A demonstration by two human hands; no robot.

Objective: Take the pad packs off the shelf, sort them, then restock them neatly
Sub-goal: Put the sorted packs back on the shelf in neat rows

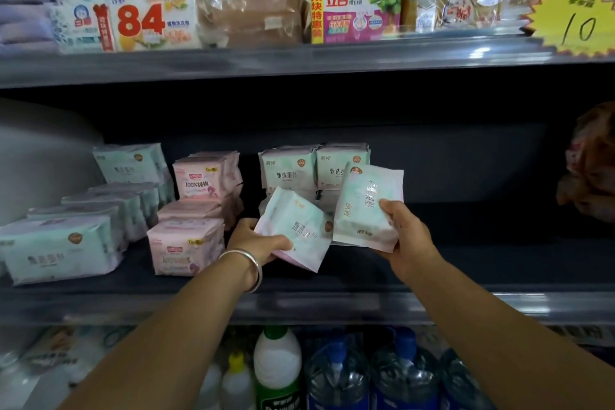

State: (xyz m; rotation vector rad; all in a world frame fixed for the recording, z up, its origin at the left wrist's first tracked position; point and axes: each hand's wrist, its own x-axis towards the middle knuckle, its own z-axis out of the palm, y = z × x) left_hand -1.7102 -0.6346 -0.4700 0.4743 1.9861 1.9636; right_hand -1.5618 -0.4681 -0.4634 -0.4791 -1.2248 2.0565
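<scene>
Restocking, by the look of it: left hand (258,240) gripping one mint pack (296,226), right hand (404,236) gripping another (364,206). Next, probably squaring both against the stack (314,170) behind.

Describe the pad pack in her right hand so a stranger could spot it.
On the middle shelf, look right of the pink packs. Of two mint packs held in front of the standing stack, it is the right pack, upright in the right hand.
</scene>
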